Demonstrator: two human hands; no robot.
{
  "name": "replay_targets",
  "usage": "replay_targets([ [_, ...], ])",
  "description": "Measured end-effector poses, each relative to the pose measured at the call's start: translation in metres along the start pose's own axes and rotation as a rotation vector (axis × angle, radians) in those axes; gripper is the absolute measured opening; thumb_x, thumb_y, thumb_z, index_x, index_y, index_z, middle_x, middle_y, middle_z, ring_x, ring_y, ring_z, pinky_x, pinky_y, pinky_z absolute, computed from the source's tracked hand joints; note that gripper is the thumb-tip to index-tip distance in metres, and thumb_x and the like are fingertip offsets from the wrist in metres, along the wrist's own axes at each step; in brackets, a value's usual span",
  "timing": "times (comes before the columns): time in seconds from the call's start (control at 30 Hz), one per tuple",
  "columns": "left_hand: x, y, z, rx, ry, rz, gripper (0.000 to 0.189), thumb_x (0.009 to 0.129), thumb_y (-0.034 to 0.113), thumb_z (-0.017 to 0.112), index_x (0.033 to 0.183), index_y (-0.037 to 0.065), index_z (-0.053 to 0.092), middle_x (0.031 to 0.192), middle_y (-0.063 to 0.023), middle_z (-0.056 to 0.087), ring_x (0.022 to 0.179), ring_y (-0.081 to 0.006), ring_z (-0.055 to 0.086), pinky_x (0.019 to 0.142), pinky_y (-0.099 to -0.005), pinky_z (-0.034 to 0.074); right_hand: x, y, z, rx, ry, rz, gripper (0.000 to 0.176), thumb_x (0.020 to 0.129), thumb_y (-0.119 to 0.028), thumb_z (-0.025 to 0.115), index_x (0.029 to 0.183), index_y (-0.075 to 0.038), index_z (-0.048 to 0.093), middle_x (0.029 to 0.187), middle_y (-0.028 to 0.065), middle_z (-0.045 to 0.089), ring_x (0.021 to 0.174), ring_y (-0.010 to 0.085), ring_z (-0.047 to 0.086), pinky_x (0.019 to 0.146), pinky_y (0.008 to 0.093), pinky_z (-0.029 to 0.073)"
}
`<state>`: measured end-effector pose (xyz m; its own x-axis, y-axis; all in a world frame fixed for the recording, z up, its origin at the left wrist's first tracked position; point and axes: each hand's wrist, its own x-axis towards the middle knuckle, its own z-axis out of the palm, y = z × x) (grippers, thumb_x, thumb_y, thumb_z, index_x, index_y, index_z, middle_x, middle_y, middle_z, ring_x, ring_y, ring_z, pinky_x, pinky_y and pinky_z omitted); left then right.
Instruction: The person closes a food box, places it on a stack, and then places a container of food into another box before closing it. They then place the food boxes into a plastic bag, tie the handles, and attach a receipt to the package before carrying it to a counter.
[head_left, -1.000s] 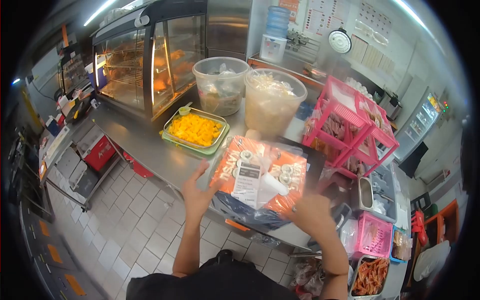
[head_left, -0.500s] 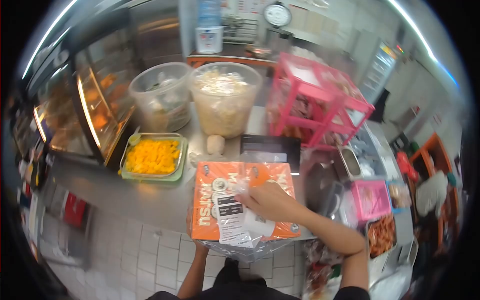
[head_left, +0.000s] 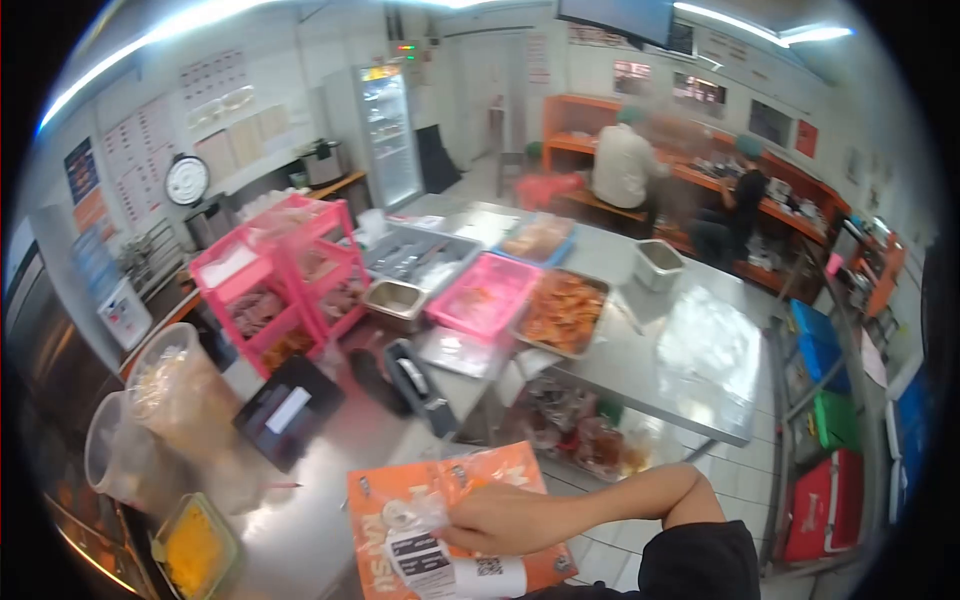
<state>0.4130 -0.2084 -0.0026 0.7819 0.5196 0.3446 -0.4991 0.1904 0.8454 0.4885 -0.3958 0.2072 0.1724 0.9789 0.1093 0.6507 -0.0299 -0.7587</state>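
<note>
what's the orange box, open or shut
Shut: the orange box shows its printed lid flat and closed under the right hand, which pinches its clear bag.

One orange box in front of one pink rack. Left of the rack: two clear tubs, one dish of yellow food. Right of the rack: one pink basket, one tray of orange food, two steel pans, two people.

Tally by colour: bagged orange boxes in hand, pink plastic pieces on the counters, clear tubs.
Bagged orange boxes: 2
Pink pieces: 2, rack and basket
Clear tubs: 2
Total: 6
</note>
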Motion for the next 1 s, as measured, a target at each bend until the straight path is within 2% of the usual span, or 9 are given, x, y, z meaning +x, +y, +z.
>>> replay_targets([
  [0.37,-0.157,-0.089,0.224,-0.113,-0.056,-0.440,0.087,0.079,0.070,0.008,0.119,0.001,0.042,0.108,-0.0129,0.054,0.099,-0.0237,0.051,0.086,-0.0339,0.035,-0.372,-0.082,-0.044,0.009,0.649,0.874,0.047,0.089,-0.027,0.045,0.055,0.004,0.050,0.044,0.0152,0.044,0.042,0.0231,0.046,0.048,0.0361,0.038],
  [0.43,-0.167,-0.110,0.267,-0.219,-0.072,-0.824,0.062,0.089,0.053,0.028,0.117,0.001,0.045,0.100,-0.0089,0.057,0.087,-0.0178,0.055,0.077,-0.0280,0.041,-0.430,-0.085,-0.051,0.035,0.804,1.010,0.043,0.088,-0.030,0.049,0.062,0.004,0.059,0.049,0.0070,0.051,0.046,0.0060,0.046,0.043,0.0248,0.035],
  [0.53,-0.194,-0.159,0.330,0.087,-0.226,-0.971,0.051,0.088,0.048,0.039,0.107,0.002,0.052,0.096,-0.0048,0.058,0.077,-0.0153,0.056,0.070,-0.0269,0.043,-0.507,-0.083,-0.064,0.158,1.056,1.320,0.034,0.081,-0.026,0.060,0.067,0.005,0.058,0.056,0.0086,0.053,0.052,0.0115,0.050,0.046,0.0257,0.036],
  [0.6,-0.246,-0.279,0.341,0.067,-0.476,-1.072,0.027,0.081,0.024,0.062,0.099,0.005,0.057,0.089,-0.0050,0.060,0.081,-0.0141,0.057,0.071,-0.0313,0.046,-0.534,-0.108,-0.096,0.180,1.117,1.312,0.033,0.084,-0.025,0.058,0.064,0.002,0.056,0.055,0.0035,0.050,0.051,0.0096,0.047,0.046,0.0244,0.036],
  [0.63,-0.240,-0.274,0.377,0.052,-0.493,-1.083,0.027,0.081,0.024,0.062,0.099,0.005,0.057,0.089,-0.0050,0.060,0.081,-0.0141,0.057,0.071,-0.0313,0.046,-0.557,-0.102,-0.100,0.129,1.159,1.309,0.033,0.083,-0.025,0.058,0.065,0.002,0.056,0.056,0.0039,0.050,0.051,0.0100,0.047,0.046,0.0246,0.036],
  [0.7,-0.227,-0.259,0.443,0.195,-1.046,-0.981,0.029,0.086,0.026,0.055,0.105,0.005,0.055,0.087,-0.0019,0.060,0.075,-0.0068,0.054,0.068,-0.0274,0.046,-0.595,-0.096,-0.114,0.034,1.225,1.324,0.031,0.082,-0.025,0.059,0.066,0.003,0.057,0.057,0.0046,0.051,0.052,0.0108,0.048,0.046,0.0249,0.037],
  [0.83,-0.194,-0.280,0.582,0.072,-1.141,-1.027,0.040,0.085,0.030,0.056,0.119,0.013,0.046,0.084,-0.0025,0.060,0.067,-0.0074,0.054,0.062,-0.0217,0.046,-0.637,-0.078,-0.164,-0.157,1.320,1.354,0.030,0.079,-0.024,0.061,0.068,0.004,0.057,0.059,0.0059,0.052,0.054,0.0125,0.049,0.047,0.0254,0.037],
  [0.93,-0.133,-0.242,0.698,-0.085,-1.166,-0.971,0.039,0.084,0.023,0.058,0.115,0.001,0.047,0.097,-0.0071,0.057,0.082,-0.0126,0.056,0.071,-0.0221,0.043,-0.682,-0.062,-0.231,-0.312,1.349,1.382,0.029,0.077,-0.023,0.063,0.070,0.004,0.057,0.061,0.0070,0.053,0.056,0.0137,0.050,0.048,0.0259,0.038],
  [1.0,-0.118,-0.262,0.752,-0.238,-0.971,-0.900,0.050,0.069,-0.001,0.070,0.115,0.003,0.048,0.093,-0.0054,0.058,0.073,-0.0084,0.056,0.069,-0.0192,0.044,-0.714,-0.040,-0.273,-0.392,1.386,1.362,0.028,0.076,-0.022,0.064,0.071,0.005,0.058,0.062,0.0077,0.053,0.057,0.0145,0.050,0.048,0.0262,0.038],
])
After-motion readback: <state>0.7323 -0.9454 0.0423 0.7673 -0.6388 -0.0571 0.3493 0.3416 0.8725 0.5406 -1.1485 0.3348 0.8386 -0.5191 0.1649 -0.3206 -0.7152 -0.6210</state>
